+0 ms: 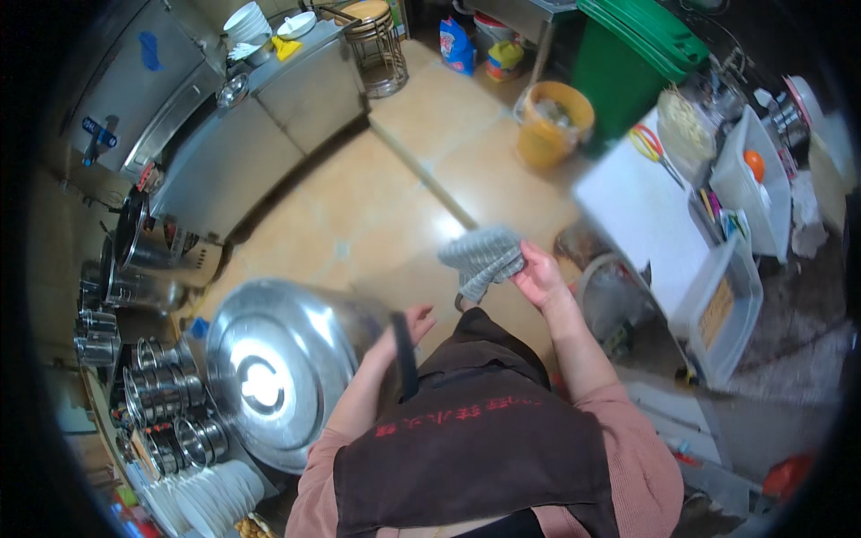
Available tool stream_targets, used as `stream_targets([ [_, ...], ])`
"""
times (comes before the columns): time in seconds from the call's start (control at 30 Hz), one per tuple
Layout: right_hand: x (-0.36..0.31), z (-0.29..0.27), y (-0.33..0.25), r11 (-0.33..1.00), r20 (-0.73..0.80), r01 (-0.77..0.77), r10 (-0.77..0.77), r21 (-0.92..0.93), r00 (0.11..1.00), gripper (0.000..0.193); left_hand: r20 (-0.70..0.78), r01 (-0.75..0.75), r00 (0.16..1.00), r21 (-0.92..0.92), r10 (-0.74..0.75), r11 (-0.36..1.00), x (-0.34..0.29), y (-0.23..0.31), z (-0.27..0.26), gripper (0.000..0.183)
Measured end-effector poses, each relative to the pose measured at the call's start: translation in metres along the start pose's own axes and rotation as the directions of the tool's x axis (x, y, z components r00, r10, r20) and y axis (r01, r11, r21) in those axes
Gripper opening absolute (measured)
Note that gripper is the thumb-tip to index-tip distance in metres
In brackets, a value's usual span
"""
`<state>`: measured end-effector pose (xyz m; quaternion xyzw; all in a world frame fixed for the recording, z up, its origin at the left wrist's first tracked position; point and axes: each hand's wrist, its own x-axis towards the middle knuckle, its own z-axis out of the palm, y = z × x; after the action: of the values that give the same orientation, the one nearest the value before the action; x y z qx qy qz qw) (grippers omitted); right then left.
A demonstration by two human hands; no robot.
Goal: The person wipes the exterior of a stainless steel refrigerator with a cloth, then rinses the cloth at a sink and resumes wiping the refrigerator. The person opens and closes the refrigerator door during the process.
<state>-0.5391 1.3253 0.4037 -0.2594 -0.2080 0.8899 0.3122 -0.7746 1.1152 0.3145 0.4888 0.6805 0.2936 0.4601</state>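
My right hand (542,278) is closed on the edge of a grey checked cloth (484,255), which hangs to the left of the fingers above the floor. My left hand (418,325) is beside the wall of a large shiny metal pot (300,336), with its fingers loosely apart and nothing seen in them. A round metal lid (242,327) covers the pot. Across my left wrist runs a dark upright bar (405,357); whether it belongs to the pot, I cannot tell. A dark brown apron (475,457) covers my front.
Left of the pot stand steel containers (161,394) and stacked white plates (202,498). To the right, a white-topped table (637,211) holds scissors (650,143) and plastic bins (726,314). Farther off are a yellow bucket (547,134), a green bin (619,81) and a steel counter (314,99).
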Motion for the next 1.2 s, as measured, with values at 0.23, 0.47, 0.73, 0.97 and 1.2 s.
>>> stream_targets([
  [0.23, 0.184, 0.041, -0.098, 0.999, -0.024, -0.034, 0.035, 0.04, 0.999, 0.031, -0.005, 0.332, 0.932, 0.411, -0.362, 0.849, 0.122, -0.006, -0.115, 0.05],
  [0.47, 0.343, 0.073, -0.18, 0.989, 0.046, -0.148, 0.148, 0.009, 0.988, 0.031, -0.123, 0.533, 0.846, 0.191, -0.518, 0.824, 0.237, 0.015, -0.211, 0.056],
  [0.73, 0.53, 0.124, -0.284, 0.973, 0.097, -0.208, 0.199, 0.096, 0.975, 0.032, -0.017, 0.352, 0.879, -0.651, -0.477, 0.673, 0.524, 0.108, -0.32, 0.059],
  [0.97, 0.691, 0.207, -0.404, 0.954, 0.048, 0.056, -0.043, -0.295, 0.998, 0.031, 0.252, 0.247, 0.954, -0.968, 0.16, 0.048, 0.751, 0.309, -0.42, 0.075],
  [1.2, 0.759, 0.188, -0.542, 0.298, 0.003, 0.235, -0.613, -0.925, 0.79, 0.031, 0.345, 0.306, 0.897, -0.936, 0.276, 0.176, 0.89, 0.418, -0.496, 0.085],
])
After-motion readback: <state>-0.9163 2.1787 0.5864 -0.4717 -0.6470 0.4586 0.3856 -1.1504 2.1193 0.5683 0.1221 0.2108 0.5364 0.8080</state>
